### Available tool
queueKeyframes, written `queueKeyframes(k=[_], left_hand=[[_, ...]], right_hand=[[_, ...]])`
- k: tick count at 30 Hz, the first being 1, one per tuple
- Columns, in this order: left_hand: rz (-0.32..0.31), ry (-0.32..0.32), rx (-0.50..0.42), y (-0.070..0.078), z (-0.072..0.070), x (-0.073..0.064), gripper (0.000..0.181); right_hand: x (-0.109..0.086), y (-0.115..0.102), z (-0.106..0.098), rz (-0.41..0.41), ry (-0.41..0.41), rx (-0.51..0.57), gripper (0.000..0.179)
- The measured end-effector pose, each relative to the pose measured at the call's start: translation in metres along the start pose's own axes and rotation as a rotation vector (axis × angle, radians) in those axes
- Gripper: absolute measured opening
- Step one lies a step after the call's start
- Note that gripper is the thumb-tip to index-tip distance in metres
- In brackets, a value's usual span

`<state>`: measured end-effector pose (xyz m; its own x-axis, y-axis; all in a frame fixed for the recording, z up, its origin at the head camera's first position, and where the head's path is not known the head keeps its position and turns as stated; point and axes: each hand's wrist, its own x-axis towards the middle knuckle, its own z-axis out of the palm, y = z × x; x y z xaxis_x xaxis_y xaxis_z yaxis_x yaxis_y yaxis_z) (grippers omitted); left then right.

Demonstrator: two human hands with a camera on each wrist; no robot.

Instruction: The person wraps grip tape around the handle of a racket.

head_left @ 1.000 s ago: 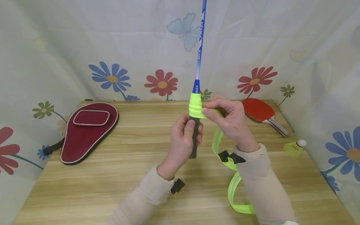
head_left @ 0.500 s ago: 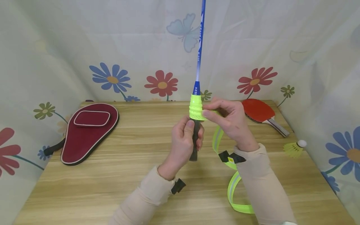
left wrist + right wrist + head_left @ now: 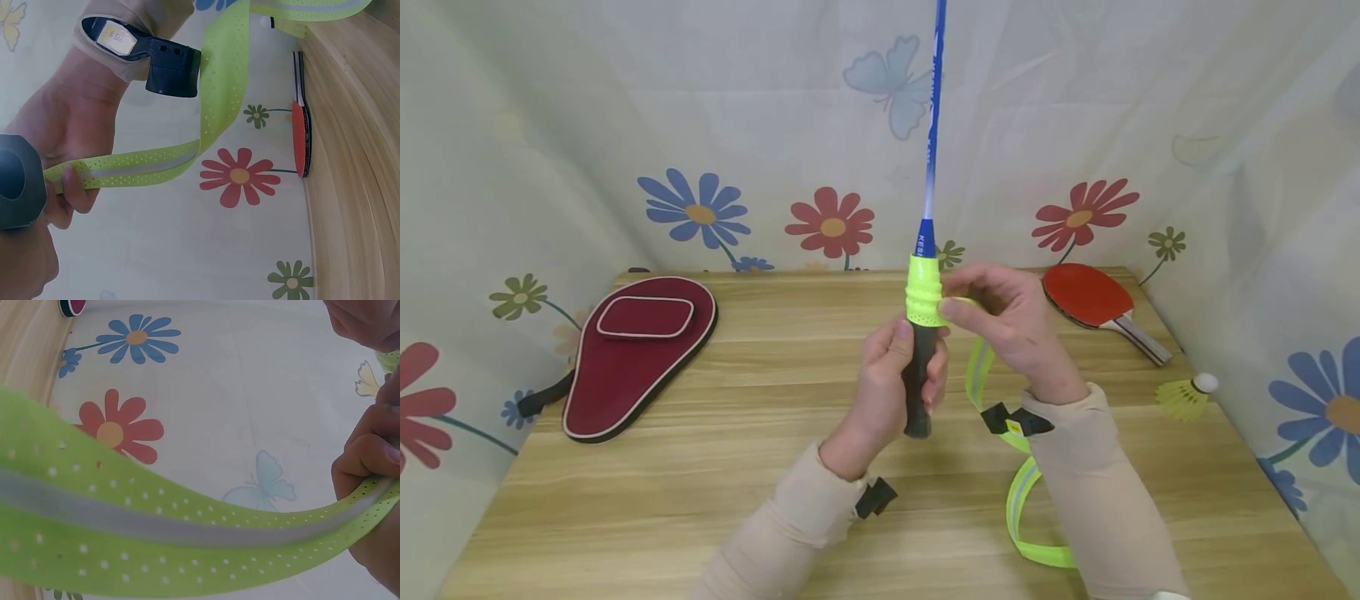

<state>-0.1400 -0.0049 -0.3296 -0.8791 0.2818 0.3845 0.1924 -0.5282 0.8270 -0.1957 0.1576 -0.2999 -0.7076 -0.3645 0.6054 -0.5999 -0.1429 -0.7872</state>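
A blue badminton racket (image 3: 934, 125) stands nearly upright in the head view, its head out of frame. My left hand (image 3: 887, 375) grips its black handle (image 3: 917, 383) low down. Neon-yellow perforated grip tape (image 3: 923, 287) wraps the handle's upper part in overlapping turns. Between thumb and fingers my right hand (image 3: 1011, 321) pinches the tape close to the handle's right side. From there the loose tape (image 3: 1022, 500) curls down beside the right forearm. In the left wrist view, the tape (image 3: 144, 167) runs taut from the right fingers; a grey stripe shows on it in the right wrist view (image 3: 187, 531).
A dark red paddle case (image 3: 636, 358) lies at the table's left. On the right are a red table tennis paddle (image 3: 1090, 296) and a yellow shuttlecock (image 3: 1187, 396). A flowered curtain (image 3: 775, 125) hangs behind the wooden table (image 3: 737, 467).
The racket has turned a little about its shaft and sunk slightly, with the left fingers shifting on the handle. My right hand keeps pinching the tape and has moved slightly down.
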Motion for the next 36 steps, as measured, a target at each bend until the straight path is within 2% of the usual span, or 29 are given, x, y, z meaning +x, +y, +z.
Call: queueKeyframes(k=[4,8,12,15,17,22,25,27,32,36], left_hand=[[-0.044,-0.025,-0.052,0.002,0.0,0.0,0.043],[-0.068,-0.061,-0.072,0.004,-0.001,0.001,0.042],[-0.073,-0.097,-0.071,0.002,-0.003,0.002,0.045],[-0.065,-0.105,-0.025,0.0,-0.005,0.004,0.049],[-0.063,-0.082,0.042,-0.002,-0.007,0.005,0.051],[-0.102,0.043,0.25,-0.004,-0.009,0.01,0.044],[-0.111,0.099,0.322,-0.007,-0.007,0.011,0.037],[-0.083,0.128,0.349,-0.012,-0.006,0.012,0.031],[0.05,0.2,0.395,-0.017,-0.008,0.012,0.028],[0.067,0.212,0.382,-0.015,-0.008,0.011,0.032]], right_hand=[[0.001,0.002,0.0,0.0,-0.085,-0.019,0.035],[0.002,0.001,0.0,-0.032,-0.167,-0.023,0.034],[0.001,-0.001,0.001,-0.1,-0.155,-0.06,0.03],[0.001,-0.003,0.001,-0.12,-0.118,-0.083,0.026],[0.0,-0.005,0.001,-0.112,-0.084,-0.105,0.023],[-0.003,-0.008,0.003,-0.044,0.046,-0.235,0.014],[-0.002,-0.018,0.012,0.002,0.127,-0.338,0.016],[-0.001,-0.024,0.02,0.029,0.161,-0.362,0.017],[-0.003,-0.008,0.021,0.051,0.154,-0.308,0.021],[-0.004,0.0,0.016,0.053,0.111,-0.266,0.021]])
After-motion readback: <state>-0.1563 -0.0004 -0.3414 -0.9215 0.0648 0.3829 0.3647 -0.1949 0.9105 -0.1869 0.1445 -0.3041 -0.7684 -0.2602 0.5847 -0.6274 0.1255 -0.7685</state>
